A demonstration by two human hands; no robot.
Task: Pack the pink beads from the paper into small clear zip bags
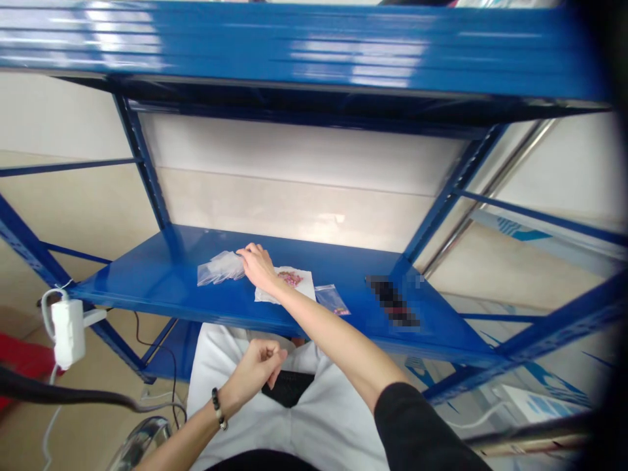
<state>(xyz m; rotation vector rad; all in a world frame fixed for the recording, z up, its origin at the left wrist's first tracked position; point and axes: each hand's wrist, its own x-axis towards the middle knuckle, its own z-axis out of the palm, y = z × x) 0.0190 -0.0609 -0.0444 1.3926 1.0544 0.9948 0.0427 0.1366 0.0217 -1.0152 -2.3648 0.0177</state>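
Observation:
My right hand [259,267] reaches across to the left over the blue shelf, its fingertips pinched at the right end of a fanned pile of small clear plastic bags [218,268]. The hand hides part of that end. Under and beside my right wrist lies a white sheet [307,282] with a heap of small pink beads [290,279] on it. Right of the sheet is a clear zip bag [332,299] with a few small coloured pieces at its bottom. My left hand [260,363] is curled closed above my lap, with nothing visible in it; a dark beaded bracelet circles the wrist.
The blue metal shelf [196,307] has an upper beam [275,46] across the top and uprights at both sides. A dark, pixelated object [392,302] lies at its right. A white power strip [69,332] with cables hangs at the left edge. Printed boxes stand at right.

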